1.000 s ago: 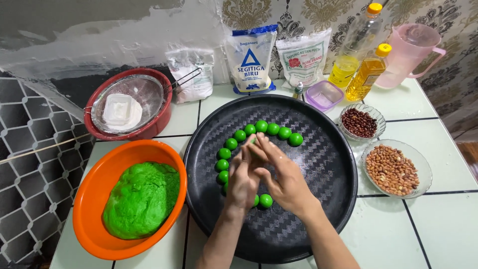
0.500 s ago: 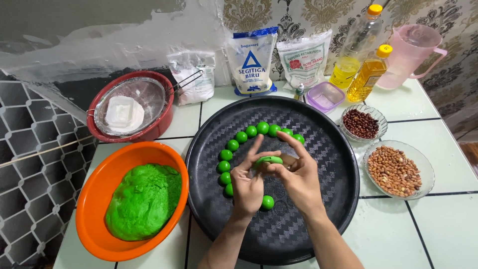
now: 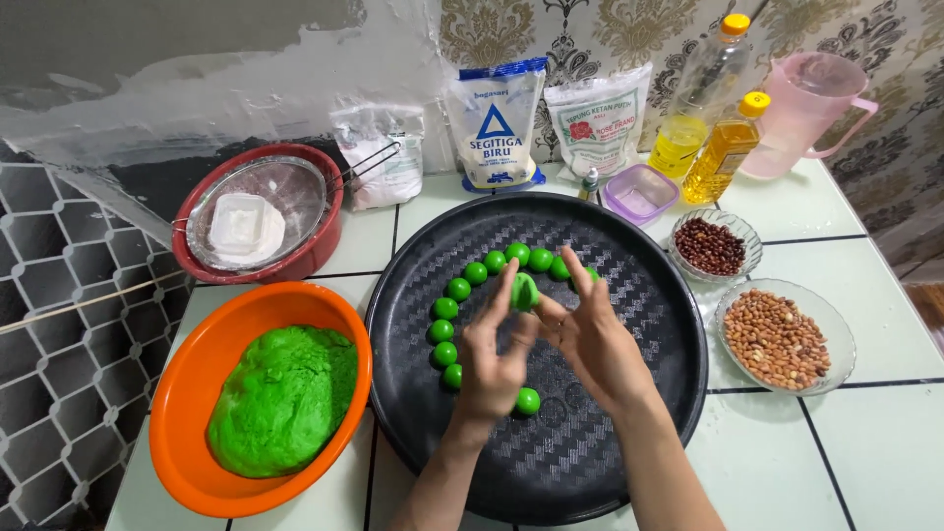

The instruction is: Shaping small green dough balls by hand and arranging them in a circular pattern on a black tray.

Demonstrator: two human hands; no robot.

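Over a round black tray [image 3: 629, 433], my left hand [image 3: 492, 359] and my right hand [image 3: 590, 339] meet with fingertips raised. Both hands pinch a flattened piece of green dough [image 3: 523, 291] between them. Several small green dough balls [image 3: 457, 289] lie in an arc on the tray's left and far side, and one ball [image 3: 528, 400] sits by my left wrist. An orange bowl [image 3: 192, 393] at the left holds a big lump of green dough [image 3: 285, 398].
A red bowl with a wire sieve and white block [image 3: 246, 221] stands at the back left. Flour bags [image 3: 497, 123], oil bottles [image 3: 723, 147], a pink jug [image 3: 801, 113], a small purple box [image 3: 639, 192] and glass dishes of dark beans [image 3: 713, 246] and peanuts [image 3: 777, 339] line the back and right.
My palms, pressed together a second ago, have opened up. The dough went from a ball between them to a flattened piece held at the fingertips, lifted slightly higher.
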